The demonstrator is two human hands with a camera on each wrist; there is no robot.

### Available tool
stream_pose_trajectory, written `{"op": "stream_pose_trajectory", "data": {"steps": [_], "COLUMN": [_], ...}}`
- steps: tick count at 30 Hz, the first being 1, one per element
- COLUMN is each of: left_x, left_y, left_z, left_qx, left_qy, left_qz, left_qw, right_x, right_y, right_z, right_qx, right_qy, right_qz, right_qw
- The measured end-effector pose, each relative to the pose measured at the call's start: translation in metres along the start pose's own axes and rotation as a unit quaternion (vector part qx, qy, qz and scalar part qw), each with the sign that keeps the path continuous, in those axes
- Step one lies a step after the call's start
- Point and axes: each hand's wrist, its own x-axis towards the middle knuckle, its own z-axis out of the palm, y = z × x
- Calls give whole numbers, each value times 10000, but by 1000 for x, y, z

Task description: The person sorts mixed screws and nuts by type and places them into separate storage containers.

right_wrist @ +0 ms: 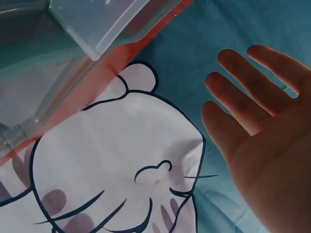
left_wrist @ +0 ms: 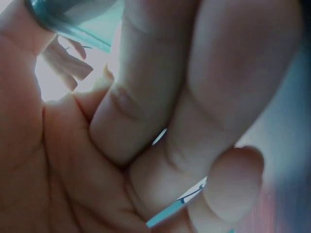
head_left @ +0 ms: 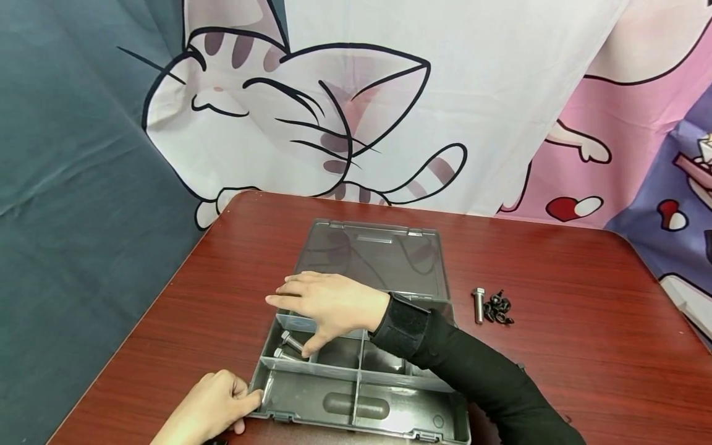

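Note:
A grey clear plastic compartment box [head_left: 411, 395] lies with its lid [head_left: 378, 259] folded back on the table. My left hand [head_left: 214, 405] holds the box's front left corner between thumb and curled fingers; in the left wrist view the fingers [left_wrist: 155, 73] fill most of the picture. Over the left side of the box hovers my right hand [head_left: 330, 303], its fingers spread and fairly straight, with nothing in its palm [right_wrist: 277, 160]. Two silver hex bolts, an upper bolt [head_left: 292, 339] and a lower bolt [head_left: 285, 355], lie in a left compartment below the right thumb.
Right of the box, a silver hex bolt [head_left: 479, 306] stands or lies beside a small pile of black hardware [head_left: 497, 308] on the red-brown table [head_left: 567, 296]. A cat-print curtain [head_left: 389, 105] hangs behind the table. My right sleeve [head_left: 478, 364] crosses the box's right side.

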Motion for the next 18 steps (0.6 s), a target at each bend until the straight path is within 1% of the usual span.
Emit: {"op": "stream_pose_trajectory", "data": {"steps": [4, 10, 15, 18], "left_x": [1, 0, 1, 2], "left_y": [0, -1, -1, -1], "left_z": [0, 0, 1, 1], "left_qx": [25, 104, 92, 82], "left_qy": [0, 29, 23, 20], "left_qz": [0, -41, -11, -6], "left_qw": [10000, 9999, 10000, 10000], "right_x": [-4, -11, -23, -31], "right_y": [5, 10, 16, 20], "right_z": [1, 2, 1, 3], "right_qx": [93, 150, 374, 444], "right_qy": [58, 182, 24, 39], "right_qz": [50, -20, 279, 416], "right_qw": [9999, 9997, 9989, 9981]}}
